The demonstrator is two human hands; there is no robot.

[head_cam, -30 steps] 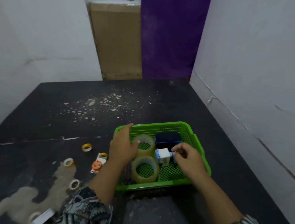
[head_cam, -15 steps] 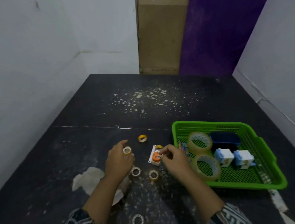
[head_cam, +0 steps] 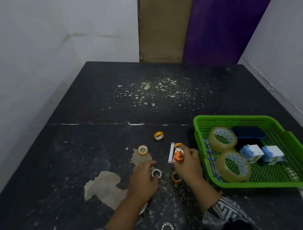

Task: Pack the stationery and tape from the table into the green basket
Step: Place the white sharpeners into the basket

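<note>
On the scuffed black table [head_cam: 96, 164], the right hand [head_cam: 188, 166] pinched an orange dispenser [head_cam: 178, 156] just beside the green basket [head_cam: 238, 116], likely bound for it, while the left hand [head_cam: 143, 183] gripped a small tape ring [head_cam: 156, 173] at its fingertips, probably gathering loose rolls.

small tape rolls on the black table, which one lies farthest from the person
The yellow small tape roll, alone beyond the rest on the black table; all others sit closer in, toward the left hand and right hand.
</note>
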